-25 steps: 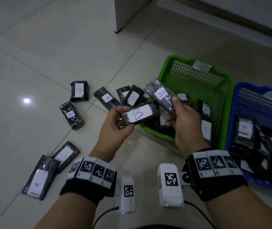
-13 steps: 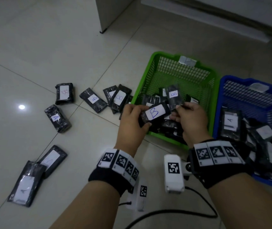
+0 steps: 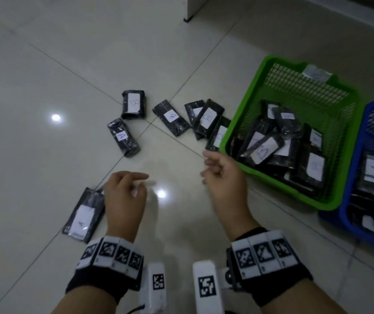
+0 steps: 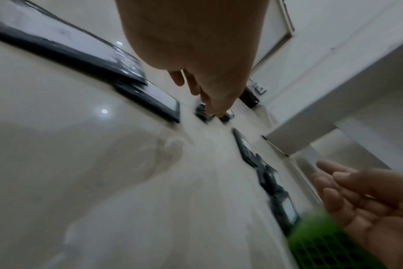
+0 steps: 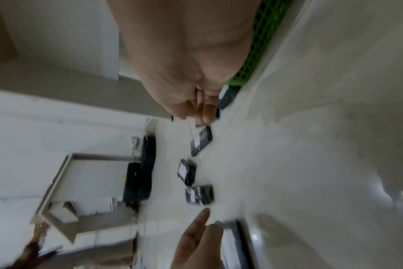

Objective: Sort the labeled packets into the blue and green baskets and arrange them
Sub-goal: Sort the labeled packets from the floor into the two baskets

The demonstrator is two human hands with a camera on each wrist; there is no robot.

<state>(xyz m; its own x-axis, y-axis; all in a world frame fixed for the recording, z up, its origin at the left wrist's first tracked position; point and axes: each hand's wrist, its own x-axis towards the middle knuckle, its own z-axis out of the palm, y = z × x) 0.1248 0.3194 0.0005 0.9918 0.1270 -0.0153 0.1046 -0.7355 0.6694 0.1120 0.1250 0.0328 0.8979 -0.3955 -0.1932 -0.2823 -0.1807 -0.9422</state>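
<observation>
Both my left hand (image 3: 125,198) and right hand (image 3: 223,177) hang empty over the floor (image 3: 45,177), fingers loosely curled. The next pick is best taken flat, label up, reading the letter before choosing a basket. The packets (image 3: 122,138) are black wraps with white handwritten labels, A or B; several lie scattered on the tiles, others are piled in the green basket (image 3: 233,130) and the blue basket (image 3: 344,211) beside it.

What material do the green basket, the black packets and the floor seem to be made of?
Green basket: probably moulded plastic, with a lattice of holes in its walls. Packet marked A: apparently black glossy plastic wrap, wrinkled and catching light, with a white label, likely paper. Floor: polished tiles, perhaps ceramic, with grout lines and lamp reflections.
</observation>
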